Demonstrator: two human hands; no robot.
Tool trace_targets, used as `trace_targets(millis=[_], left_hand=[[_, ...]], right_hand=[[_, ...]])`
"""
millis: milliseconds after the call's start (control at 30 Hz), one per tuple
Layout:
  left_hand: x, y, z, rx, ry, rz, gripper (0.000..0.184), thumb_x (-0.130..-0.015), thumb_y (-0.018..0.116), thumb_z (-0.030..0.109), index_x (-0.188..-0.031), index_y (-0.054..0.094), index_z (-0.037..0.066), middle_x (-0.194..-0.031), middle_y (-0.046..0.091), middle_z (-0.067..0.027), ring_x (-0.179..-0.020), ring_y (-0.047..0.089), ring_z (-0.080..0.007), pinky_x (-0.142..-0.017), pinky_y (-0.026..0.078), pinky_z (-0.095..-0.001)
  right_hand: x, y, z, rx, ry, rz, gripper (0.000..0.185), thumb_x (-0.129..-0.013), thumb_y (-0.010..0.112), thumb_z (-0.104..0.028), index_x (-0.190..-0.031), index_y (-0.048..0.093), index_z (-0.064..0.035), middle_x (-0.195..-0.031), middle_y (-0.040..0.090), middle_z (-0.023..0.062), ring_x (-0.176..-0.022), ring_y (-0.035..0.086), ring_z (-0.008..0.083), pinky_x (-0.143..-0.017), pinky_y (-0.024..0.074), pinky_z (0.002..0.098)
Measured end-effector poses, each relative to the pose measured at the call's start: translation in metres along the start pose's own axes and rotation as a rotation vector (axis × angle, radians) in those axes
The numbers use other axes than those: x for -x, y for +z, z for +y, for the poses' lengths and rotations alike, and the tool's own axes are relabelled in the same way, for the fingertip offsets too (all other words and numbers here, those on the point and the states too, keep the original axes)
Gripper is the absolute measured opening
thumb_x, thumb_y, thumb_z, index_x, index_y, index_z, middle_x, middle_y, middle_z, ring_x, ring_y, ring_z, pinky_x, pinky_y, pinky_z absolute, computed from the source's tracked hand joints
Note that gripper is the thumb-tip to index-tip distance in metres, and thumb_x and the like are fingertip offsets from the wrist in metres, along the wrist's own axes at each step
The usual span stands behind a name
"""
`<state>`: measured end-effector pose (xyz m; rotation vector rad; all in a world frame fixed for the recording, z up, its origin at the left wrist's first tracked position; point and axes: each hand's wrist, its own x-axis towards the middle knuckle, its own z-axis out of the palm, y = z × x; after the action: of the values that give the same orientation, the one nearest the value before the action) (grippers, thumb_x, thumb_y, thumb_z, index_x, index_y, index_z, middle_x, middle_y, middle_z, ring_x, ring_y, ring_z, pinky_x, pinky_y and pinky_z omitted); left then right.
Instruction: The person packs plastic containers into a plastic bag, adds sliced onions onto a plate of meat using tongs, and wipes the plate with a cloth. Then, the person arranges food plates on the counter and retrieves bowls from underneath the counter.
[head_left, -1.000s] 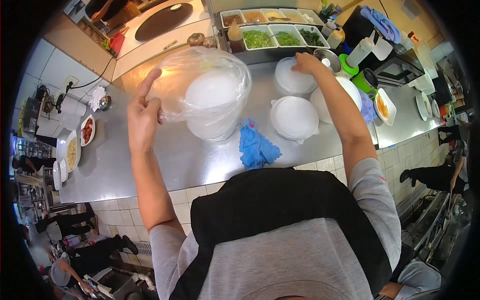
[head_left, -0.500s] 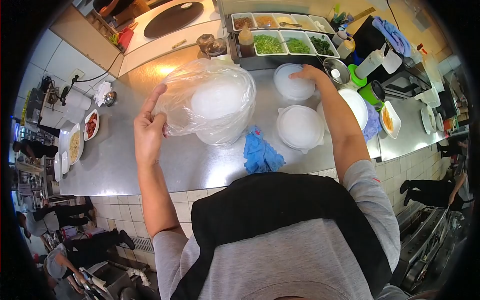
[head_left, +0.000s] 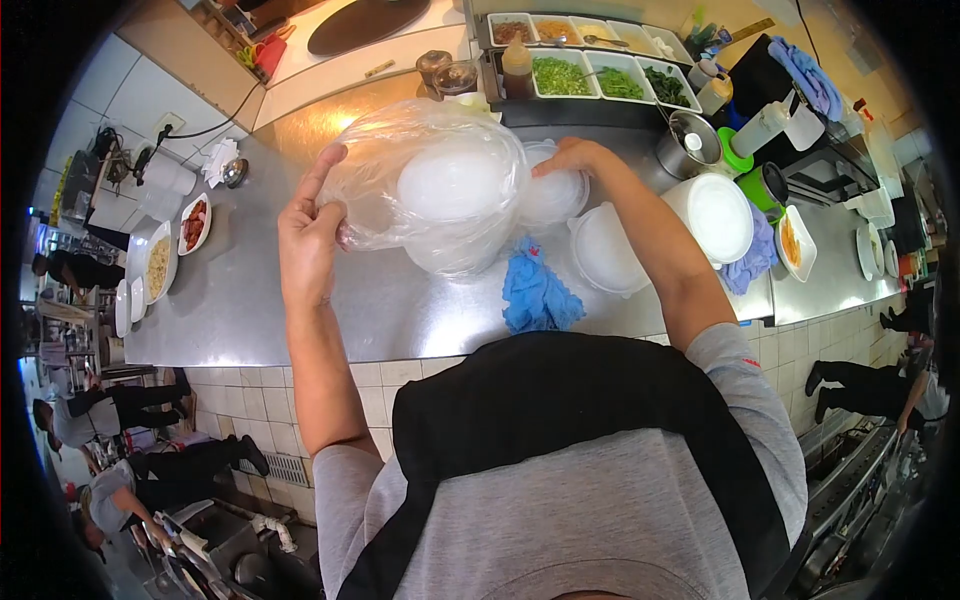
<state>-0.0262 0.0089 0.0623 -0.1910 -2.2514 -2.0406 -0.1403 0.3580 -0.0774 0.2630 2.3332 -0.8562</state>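
Note:
My left hand (head_left: 312, 225) grips the left edge of a clear plastic bag (head_left: 372, 200), index finger and thumb keeping its mouth spread. Inside the bag sits a white lidded container (head_left: 450, 188). My right hand (head_left: 574, 158) has its fingers on the top and rim of another round lidded container (head_left: 556, 197), right beside the bag's right side; whether it is inside the bag's opening I cannot tell. A third lidded tub (head_left: 604, 256) stands nearer me, partly behind my right forearm. A crumpled blue cloth (head_left: 540, 292) lies in front of the bag.
At the back, trays of chopped greens (head_left: 563, 77) stand beside a sauce bottle (head_left: 517, 68). To the right are a metal pot (head_left: 683, 150), a stack of white lids (head_left: 712, 218) and a dish (head_left: 796, 245). Noodles (head_left: 158, 268) and red food (head_left: 194, 227) sit in dishes on the left.
My right hand has slid its container left, up to the bag. My left hand still keeps the bag spread. The whole view has shifted slightly.

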Motion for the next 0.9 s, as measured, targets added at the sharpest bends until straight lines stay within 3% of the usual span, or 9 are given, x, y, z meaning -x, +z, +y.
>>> trace_targets(millis=[133,233,333,367,433,533,600,700,900], left_hand=[[0.0,0.003,0.0,0.031,0.008,0.041,0.056,-0.071,0.043,-0.007,-0.125,0.051,0.0,-0.077,0.059,0.0034,-0.049,0.036,-0.0004,-0.047,0.03,-0.0164],[-0.001,0.0,0.0,-0.019,0.009,-0.033,0.055,-0.071,0.043,-0.007,-0.126,0.049,-0.003,-0.122,0.057,-0.0055,-0.054,0.042,0.0004,-0.05,0.034,-0.0146],[0.0,0.0,0.003,0.02,0.02,-0.028,0.055,-0.072,0.044,-0.006,-0.126,0.051,0.002,-0.073,0.058,0.003,-0.049,0.036,-0.0006,-0.047,0.03,-0.017],[0.0,-0.002,0.003,0.0,0.023,-0.046,0.055,-0.073,0.044,-0.006,-0.127,0.05,0.002,-0.073,0.057,0.0029,-0.049,0.037,-0.0007,-0.047,0.031,-0.0172],[0.002,-0.007,0.005,-0.039,0.025,-0.081,0.055,-0.073,0.044,-0.005,-0.128,0.05,0.003,-0.072,0.057,0.0025,-0.05,0.039,-0.0009,-0.047,0.032,-0.0174],[0.004,-0.001,0.013,-0.037,-0.016,-0.116,0.054,-0.072,0.046,-0.004,-0.126,0.05,0.0,-0.12,0.057,0.0003,-0.055,0.043,-0.0013,-0.051,0.036,-0.0172],[0.0,0.006,0.015,-0.006,-0.004,-0.15,0.054,-0.073,0.047,-0.004,-0.127,0.05,0.001,-0.114,0.059,-0.0001,-0.054,0.043,-0.0016,-0.051,0.036,-0.0173],[-0.001,0.012,0.021,-0.013,-0.005,-0.207,0.055,-0.073,0.047,-0.003,-0.128,0.049,0.001,-0.104,0.061,-0.0005,-0.053,0.043,-0.0021,-0.049,0.036,-0.0176],[0.013,0.012,0.042,-0.051,0.066,-0.242,0.055,-0.073,0.046,-0.003,-0.128,0.049,0.002,-0.085,0.062,-0.0005,-0.05,0.042,-0.0021,-0.047,0.037,-0.0182]], right_hand=[[0.014,-0.001,-0.008,-0.26,-0.047,-0.085,0.096,-0.059,0.081,-0.035,-0.132,0.033,0.007,-0.131,0.043,0.0218,-0.119,0.046,0.0311,-0.096,0.0409,0.0396],[0.003,-0.004,0.001,-0.458,-0.162,-0.1,0.081,-0.065,0.078,-0.024,-0.129,0.038,0.0064,-0.124,0.05,0.0195,-0.112,0.051,0.0286,-0.092,0.0443,0.0379],[0.003,-0.019,0.01,-0.318,-0.313,0.225,0.067,-0.068,0.075,-0.02,-0.122,0.046,0.006,-0.114,0.056,0.0178,-0.103,0.056,0.0255,-0.087,0.0467,0.0347],[0.07,-0.036,-0.021,-0.365,-0.442,0.16,0.067,-0.067,0.075,-0.022,-0.121,0.046,0.0059,-0.113,0.056,0.0169,-0.1,0.057,0.0242,-0.083,0.0479,0.0339],[0.102,-0.058,-0.028,-0.424,-0.415,0.618,0.057,-0.071,0.074,-0.021,-0.116,0.051,0.0044,-0.102,0.061,0.0141,-0.092,0.059,0.0211,-0.081,0.0487,0.0331],[0.191,-0.074,-0.056,-0.809,-0.934,0.458,0.049,-0.073,0.072,-0.016,-0.114,0.052,0.0038,-0.099,0.062,0.0131,-0.088,0.062,0.021,-0.08,0.0517,0.0311],[0.214,-0.065,-0.065,-0.718,-0.989,0.373,0.051,-0.073,0.072,-0.013,-0.116,0.052,0.0025,-0.104,0.061,0.0112,-0.091,0.06,0.0183,-0.081,0.0493,0.0307],[0.221,-0.026,-0.101,-0.119,-1.05,0.463,0.045,-0.075,0.071,-0.018,-0.115,0.055,-0.0029,-0.098,0.064,0.0108,-0.085,0.063,0.0199,-0.075,0.0505,0.0324],[0.16,0.026,-0.146,-0.087,-0.916,0.218,0.063,-0.072,0.073,-0.033,-0.12,0.051,0.0022,-0.101,0.063,0.0147,-0.091,0.061,0.0212,-0.081,0.0475,0.031]])
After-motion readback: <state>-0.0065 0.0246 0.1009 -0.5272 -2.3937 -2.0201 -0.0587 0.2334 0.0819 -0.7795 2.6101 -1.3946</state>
